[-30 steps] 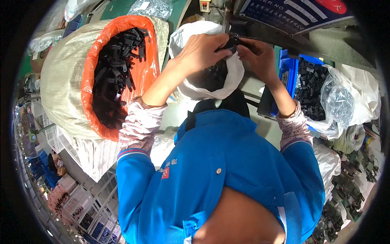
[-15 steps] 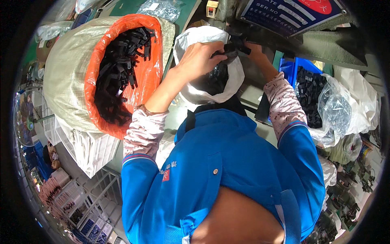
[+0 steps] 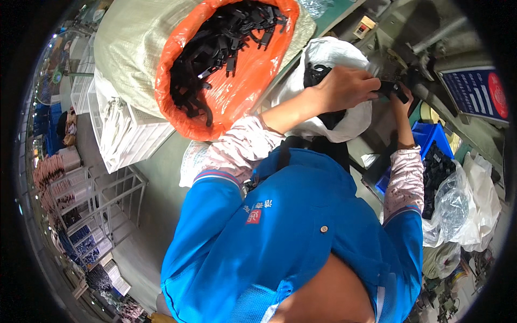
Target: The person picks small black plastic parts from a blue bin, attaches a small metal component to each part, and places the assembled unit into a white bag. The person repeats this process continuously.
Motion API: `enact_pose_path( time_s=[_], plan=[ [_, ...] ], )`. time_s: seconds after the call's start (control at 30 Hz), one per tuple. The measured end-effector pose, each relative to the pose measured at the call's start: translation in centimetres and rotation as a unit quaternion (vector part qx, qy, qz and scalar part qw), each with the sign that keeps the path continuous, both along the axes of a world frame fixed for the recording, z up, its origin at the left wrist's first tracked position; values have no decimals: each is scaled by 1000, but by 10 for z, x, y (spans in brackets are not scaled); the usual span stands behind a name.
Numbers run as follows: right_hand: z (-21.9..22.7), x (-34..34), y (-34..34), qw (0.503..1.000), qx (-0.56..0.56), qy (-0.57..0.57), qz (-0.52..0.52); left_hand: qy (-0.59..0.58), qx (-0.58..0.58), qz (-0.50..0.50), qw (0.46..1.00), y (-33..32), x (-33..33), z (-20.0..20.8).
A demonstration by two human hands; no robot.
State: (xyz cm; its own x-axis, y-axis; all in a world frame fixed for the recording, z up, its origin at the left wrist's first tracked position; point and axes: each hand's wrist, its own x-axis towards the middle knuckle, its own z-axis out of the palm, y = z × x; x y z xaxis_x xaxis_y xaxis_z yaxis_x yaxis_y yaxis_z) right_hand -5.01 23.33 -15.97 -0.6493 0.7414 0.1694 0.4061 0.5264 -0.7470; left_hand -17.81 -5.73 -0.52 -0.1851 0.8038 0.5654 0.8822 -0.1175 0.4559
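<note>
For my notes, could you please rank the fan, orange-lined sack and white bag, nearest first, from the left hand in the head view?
1. White bag, under the left hand.
2. Orange-lined sack, to the left.
3. Fan, far left edge.

Hard, bright light strikes the bare left hand (image 3: 347, 89) and its forearm; the bare right hand (image 3: 402, 103) appears dimmer. Left of the left hand, specular glare streaks the glossy orange plastic bag liner (image 3: 247, 89). Blur softens the area just beyond the left fingertips. Outward from both hands, fisheye distortion increases toward a black, vignetted rim.
</note>
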Motion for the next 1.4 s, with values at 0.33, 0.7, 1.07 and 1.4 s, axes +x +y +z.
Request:
enact_pose_path(
  time_s=[0.33, 0.7, 1.07, 1.4],
  plan=[
    [77, 1, -61, 940, -291, 165, -74, -138, -248, 526, 802, -174, -137, -107],
    [158, 21, -129, 878, -411, 239, 52, -498, -148, 258, 814, -212, -114, -133],
    [134, -9, -145, 939, -170, 290, 75, -581, 127, 209, 777, -187, -73, -69],
    [128, 200, -115, 995, 96, 8, 15, -391, -33, 139, 909, -92, 14, -36]
  ],
)
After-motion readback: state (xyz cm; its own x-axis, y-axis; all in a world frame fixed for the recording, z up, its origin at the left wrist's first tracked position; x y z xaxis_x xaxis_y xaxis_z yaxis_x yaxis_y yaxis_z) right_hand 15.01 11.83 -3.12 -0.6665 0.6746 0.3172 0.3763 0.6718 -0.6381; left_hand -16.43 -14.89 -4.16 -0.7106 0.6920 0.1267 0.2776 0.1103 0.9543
